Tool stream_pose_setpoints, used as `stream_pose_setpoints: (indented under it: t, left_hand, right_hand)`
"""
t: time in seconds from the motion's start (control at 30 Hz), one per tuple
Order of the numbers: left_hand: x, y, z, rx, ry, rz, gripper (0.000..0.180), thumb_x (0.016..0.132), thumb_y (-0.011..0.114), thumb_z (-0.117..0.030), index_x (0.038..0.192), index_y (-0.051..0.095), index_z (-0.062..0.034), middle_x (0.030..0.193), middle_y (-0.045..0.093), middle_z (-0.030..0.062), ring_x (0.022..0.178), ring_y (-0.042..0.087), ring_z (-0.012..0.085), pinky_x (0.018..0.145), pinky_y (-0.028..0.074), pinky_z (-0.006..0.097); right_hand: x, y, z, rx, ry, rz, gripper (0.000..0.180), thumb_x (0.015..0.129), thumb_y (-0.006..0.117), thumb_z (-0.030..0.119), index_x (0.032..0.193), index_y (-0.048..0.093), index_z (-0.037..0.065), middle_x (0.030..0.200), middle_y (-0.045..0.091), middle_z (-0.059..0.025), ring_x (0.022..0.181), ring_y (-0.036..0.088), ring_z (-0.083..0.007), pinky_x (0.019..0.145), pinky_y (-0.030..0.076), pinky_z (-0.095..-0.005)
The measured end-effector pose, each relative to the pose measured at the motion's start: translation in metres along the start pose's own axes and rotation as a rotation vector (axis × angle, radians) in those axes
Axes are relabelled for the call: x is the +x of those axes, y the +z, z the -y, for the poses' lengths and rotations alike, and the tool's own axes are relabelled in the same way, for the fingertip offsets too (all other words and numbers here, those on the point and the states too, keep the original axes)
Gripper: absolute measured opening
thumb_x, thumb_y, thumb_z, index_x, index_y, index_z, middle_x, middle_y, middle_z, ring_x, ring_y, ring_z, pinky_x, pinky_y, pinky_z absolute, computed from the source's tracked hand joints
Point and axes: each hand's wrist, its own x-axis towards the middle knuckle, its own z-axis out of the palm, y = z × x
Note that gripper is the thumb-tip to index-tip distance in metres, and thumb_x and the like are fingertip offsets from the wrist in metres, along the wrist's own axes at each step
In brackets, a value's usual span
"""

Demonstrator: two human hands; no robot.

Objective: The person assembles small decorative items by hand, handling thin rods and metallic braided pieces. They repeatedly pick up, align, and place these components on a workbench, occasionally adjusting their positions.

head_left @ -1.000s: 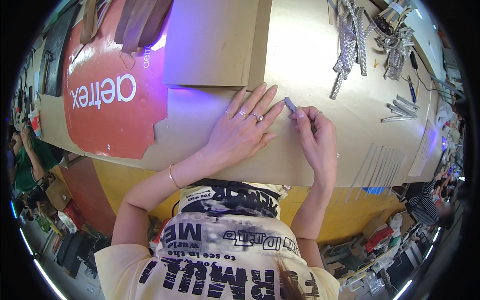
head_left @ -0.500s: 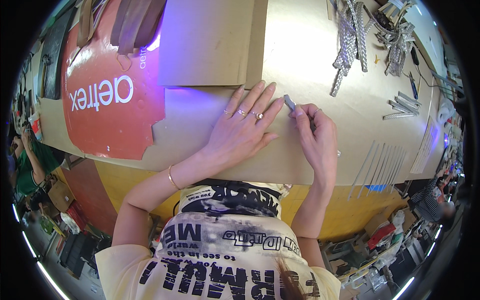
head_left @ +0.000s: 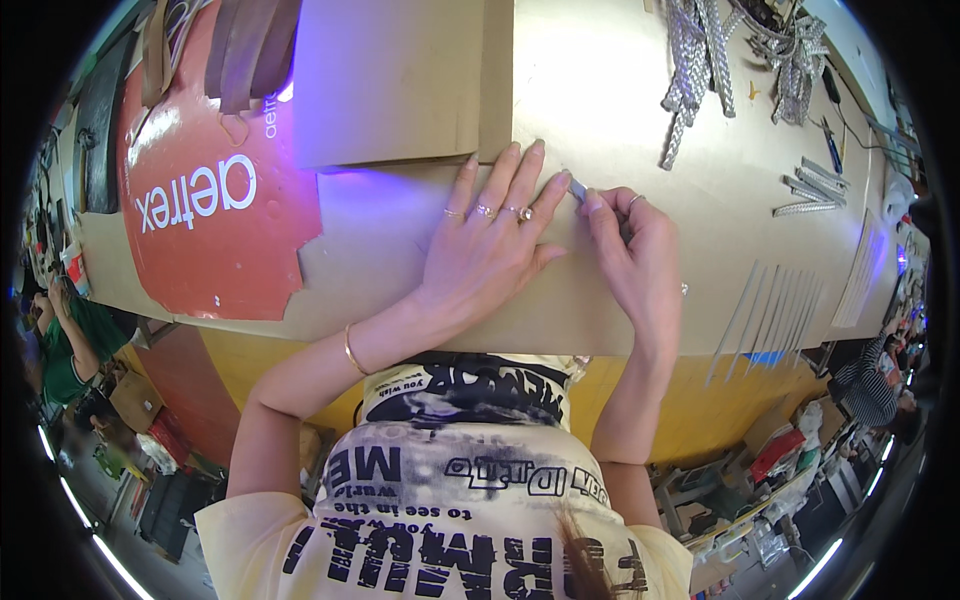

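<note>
My left hand [head_left: 485,240] lies palm down on the gold-brown table covering [head_left: 370,250], its fingers stretched out and a little apart. Close to its index fingertip is the end of a short grey strip [head_left: 577,188]. Thumb and fingers of my right hand [head_left: 638,255] are closed on that strip; the part inside the grip is hidden. Just beyond my left fingertips is the near edge of a brown cardboard piece [head_left: 395,85].
A red printed sheet [head_left: 210,215] covers the table's left part. Silver braided strips [head_left: 690,65] lie at the far right, with shorter braided pieces [head_left: 815,190] and blue-handled pliers [head_left: 831,148] nearby. Thin grey strips [head_left: 772,310] line the near right edge.
The grey strip's end now sits right by my left index fingertip, where a small gap showed before. The view has shifted slightly; my left hand stays flat.
</note>
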Motion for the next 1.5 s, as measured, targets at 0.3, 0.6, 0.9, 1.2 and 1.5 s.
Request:
stream_pose_setpoints:
  t: [0.3,0.6,0.9,1.2,1.5]
  left_hand:
    - [0.001,0.006,-0.004,0.196,0.039,-0.045,0.071,0.080,0.068,-0.051,0.139,0.053,-0.0157,0.146,0.046,0.0116,0.133,0.042,0.0299,0.108,0.034,0.051]
    - [0.002,0.005,-0.005,0.256,0.042,-0.030,0.070,0.082,0.066,-0.054,0.140,0.052,-0.0167,0.146,0.046,0.0112,0.133,0.043,0.0302,0.106,0.035,0.050]
    - [0.002,0.005,-0.005,0.242,0.048,-0.034,0.068,0.083,0.067,-0.051,0.139,0.053,-0.0160,0.146,0.045,0.0116,0.133,0.042,0.0306,0.106,0.034,0.049]
    - [0.002,0.005,-0.005,0.248,0.049,-0.027,0.068,0.082,0.068,-0.050,0.138,0.053,-0.0148,0.146,0.045,0.0126,0.133,0.042,0.0307,0.105,0.035,0.049]
    - [-0.001,0.000,-0.003,0.069,0.037,-0.038,0.066,0.085,0.068,-0.042,0.141,0.050,-0.0135,0.149,0.043,0.0115,0.136,0.040,0.0297,0.111,0.029,0.050]
  right_hand:
    - [-0.012,-0.022,-0.014,0.034,0.171,-0.035,0.029,0.092,0.070,0.024,0.081,0.066,-0.002,0.060,0.050,0.0041,0.054,0.039,-0.0026,0.048,0.030,-0.0218]
    - [-0.009,-0.021,-0.015,0.016,0.141,-0.047,0.028,0.091,0.070,0.021,0.080,0.066,-0.005,0.057,0.051,-0.0004,0.052,0.040,-0.0056,0.047,0.032,-0.0248]
    - [-0.008,-0.020,-0.015,0.014,0.158,-0.042,0.028,0.092,0.070,0.022,0.082,0.066,-0.004,0.060,0.052,0.0022,0.054,0.041,-0.0039,0.048,0.032,-0.0232]
    - [-0.009,-0.018,-0.014,-0.007,0.138,-0.057,0.028,0.091,0.070,0.022,0.082,0.066,-0.004,0.059,0.052,0.0006,0.053,0.040,-0.0052,0.048,0.032,-0.0246]
    - [-0.009,-0.016,-0.013,-0.031,0.109,-0.085,0.026,0.090,0.068,0.019,0.079,0.066,-0.004,0.056,0.055,-0.0057,0.048,0.044,-0.0110,0.048,0.037,-0.0287]
